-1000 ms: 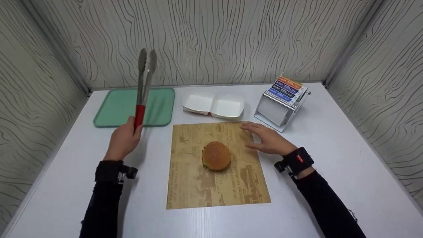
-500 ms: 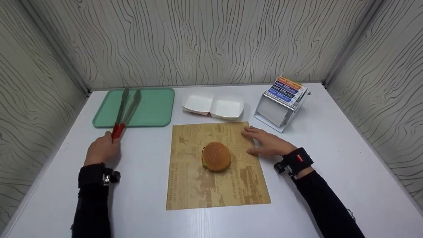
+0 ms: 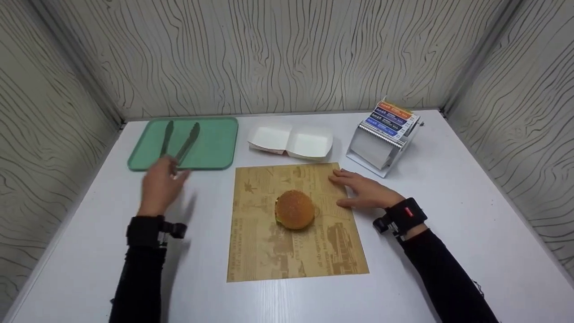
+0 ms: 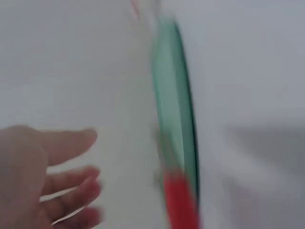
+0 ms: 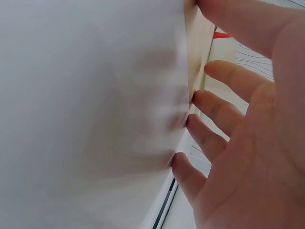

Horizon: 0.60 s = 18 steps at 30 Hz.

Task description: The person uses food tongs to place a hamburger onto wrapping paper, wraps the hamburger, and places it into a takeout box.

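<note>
Nothing is in my left hand [image 3: 161,186], which hovers at the front edge of the green tray [image 3: 217,152]. Metal tongs [image 3: 188,141] lie spread on that tray, their handles mostly hidden behind the hand in the head view. In the blurred left wrist view, a red tong handle [image 4: 182,202] stands apart from the loosely extended fingers [image 4: 71,143]. My right hand [image 3: 370,193] rests its spread fingertips on the right edge of a printed brown paper sheet [image 3: 253,242]. A hamburger [image 3: 294,209] with a sesame bun sits near the middle of this sheet.
An unfolded white food box [image 3: 309,142] stands behind the paper. To its right is a metal dispenser [image 3: 381,139] with colourful printed label strips. Wood-grain panels [image 3: 287,54] enclose the white table [image 3: 448,215] at the back and sides.
My left hand has lowered the tongs onto the tray, let them go and shifted right and up. The right fingertips have settled at the paper's edge. The hamburger stays in place.
</note>
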Available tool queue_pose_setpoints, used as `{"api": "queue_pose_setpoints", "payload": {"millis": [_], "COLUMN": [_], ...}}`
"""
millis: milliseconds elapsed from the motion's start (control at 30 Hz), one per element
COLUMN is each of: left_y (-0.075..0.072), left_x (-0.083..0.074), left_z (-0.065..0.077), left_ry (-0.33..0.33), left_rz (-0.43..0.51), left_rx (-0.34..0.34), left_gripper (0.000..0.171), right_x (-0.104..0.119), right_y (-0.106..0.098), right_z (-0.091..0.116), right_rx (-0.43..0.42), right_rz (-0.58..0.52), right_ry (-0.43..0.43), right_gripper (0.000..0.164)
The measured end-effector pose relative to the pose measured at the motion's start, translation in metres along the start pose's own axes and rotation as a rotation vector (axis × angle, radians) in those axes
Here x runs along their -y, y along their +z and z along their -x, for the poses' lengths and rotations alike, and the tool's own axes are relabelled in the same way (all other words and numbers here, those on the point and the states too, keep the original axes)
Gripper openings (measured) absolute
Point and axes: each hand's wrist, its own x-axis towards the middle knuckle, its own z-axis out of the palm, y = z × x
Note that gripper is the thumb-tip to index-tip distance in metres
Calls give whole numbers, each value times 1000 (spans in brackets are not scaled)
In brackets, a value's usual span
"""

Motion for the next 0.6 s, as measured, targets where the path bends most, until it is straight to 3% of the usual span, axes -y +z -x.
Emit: {"api": "queue_pose_setpoints", "payload": {"millis": [100, 167, 300, 367, 600], "left_y": [30, 49, 75, 82, 92], "left_x": [-28, -41, -60, -68, -82], "left_z": [3, 7, 19, 24, 27], "left_ry": [48, 72, 123, 155, 251], "left_rz": [90, 14, -214, -273, -191], "left_rx": [243, 317, 289, 269, 260], "left_gripper": [48, 58, 74, 79, 62], "right_x": [0, 0, 1, 1, 1], "right_y": [0, 2, 4, 4, -1], "right_z": [2, 1, 2, 3, 0], "right_rx": [-2, 4, 17, 17, 8], "right_rz": [2, 2, -7, -10, 5], "right_ry": [3, 0, 12, 21, 25], "right_gripper": [76, 77, 77, 77, 79]}}
